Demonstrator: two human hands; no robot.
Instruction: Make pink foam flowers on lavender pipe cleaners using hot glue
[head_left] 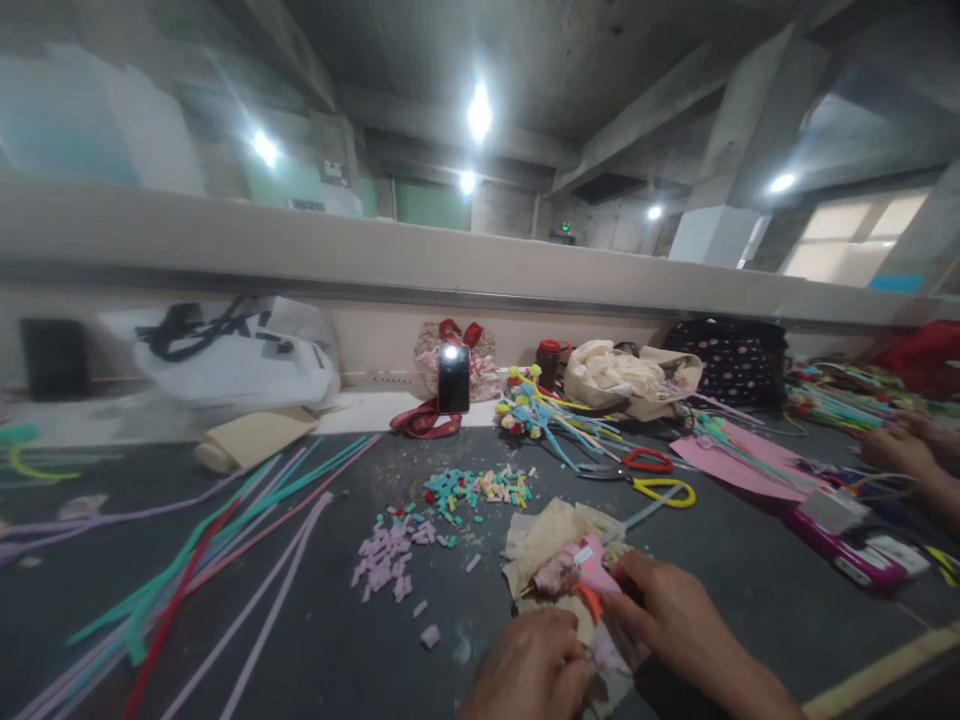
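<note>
A pink glue gun (596, 567) with an orange trigger (588, 601) lies over a crumpled beige cloth (553, 535), its nozzle pointing left. My right hand (679, 615) is closed on the gun's handle from the right. Just below the nozzle, my left hand (531, 662) has its fingers curled together; what they hold, if anything, is hidden. A pale blue stick (652, 507) runs from behind the gun toward the scissors. Left of the cloth lie cut lilac pieces (384, 558) and a pile of small multicoloured pieces (469, 490).
Scissors (626, 468) with red and yellow handles lie beyond the cloth. Long fuzzy stems (195, 545) spread at left. A phone (453, 380) stands against a floral bag. Stem flowers (529, 405) lie beside it. Another person's hands (904, 445) are at far right, near a purple device (855, 550).
</note>
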